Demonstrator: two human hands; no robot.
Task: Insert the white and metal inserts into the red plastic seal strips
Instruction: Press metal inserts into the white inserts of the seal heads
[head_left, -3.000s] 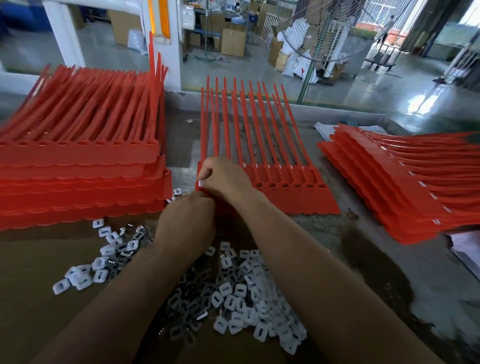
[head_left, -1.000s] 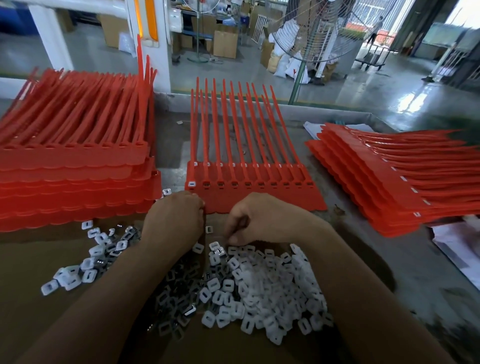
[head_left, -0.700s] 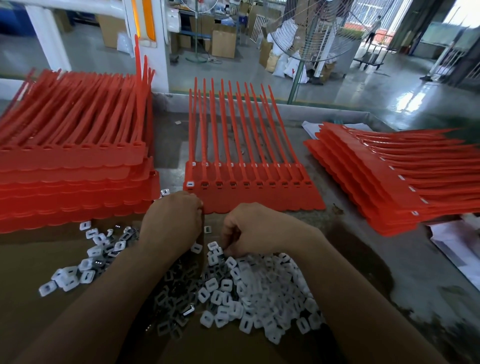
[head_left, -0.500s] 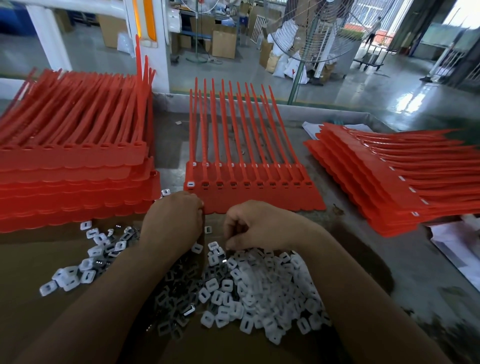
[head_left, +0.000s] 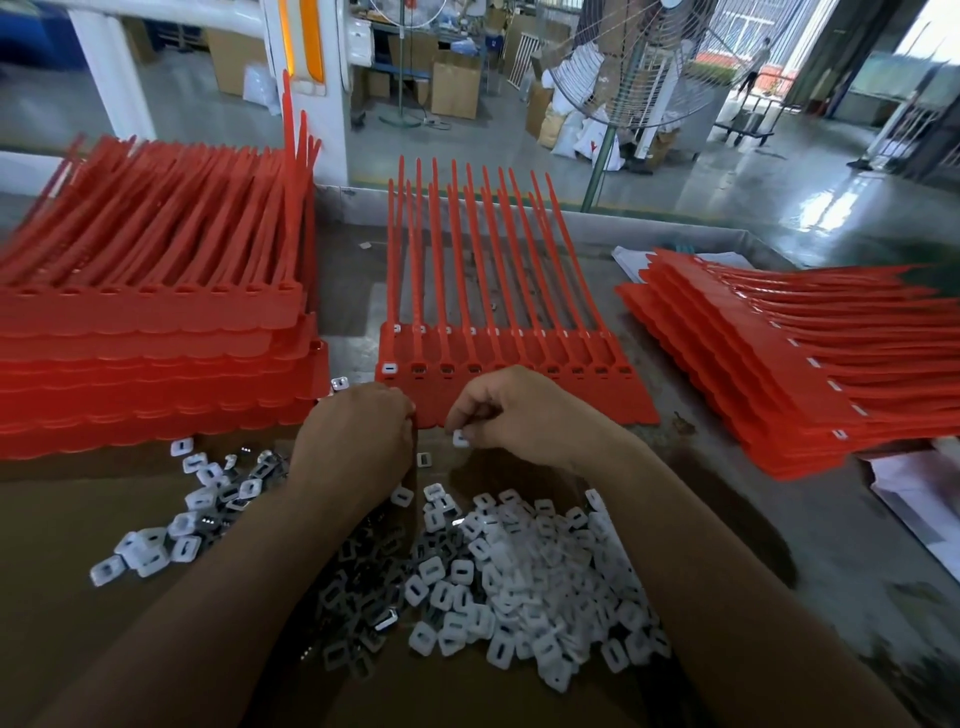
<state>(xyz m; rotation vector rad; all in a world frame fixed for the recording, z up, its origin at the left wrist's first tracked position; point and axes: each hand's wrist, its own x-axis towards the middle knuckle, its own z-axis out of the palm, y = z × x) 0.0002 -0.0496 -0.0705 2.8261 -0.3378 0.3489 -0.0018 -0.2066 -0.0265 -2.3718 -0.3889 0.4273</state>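
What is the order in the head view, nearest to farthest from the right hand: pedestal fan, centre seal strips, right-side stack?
1. Centre seal strips, directly beyond the right hand.
2. Right-side stack, off to the right.
3. Pedestal fan, on the floor behind.

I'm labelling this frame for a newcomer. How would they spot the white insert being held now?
Find the red seal sheet between the left stack and right stack. At its near edge the right hand pinches one white insert. Unlike the rest, it sits in fingertips, not lying loose.
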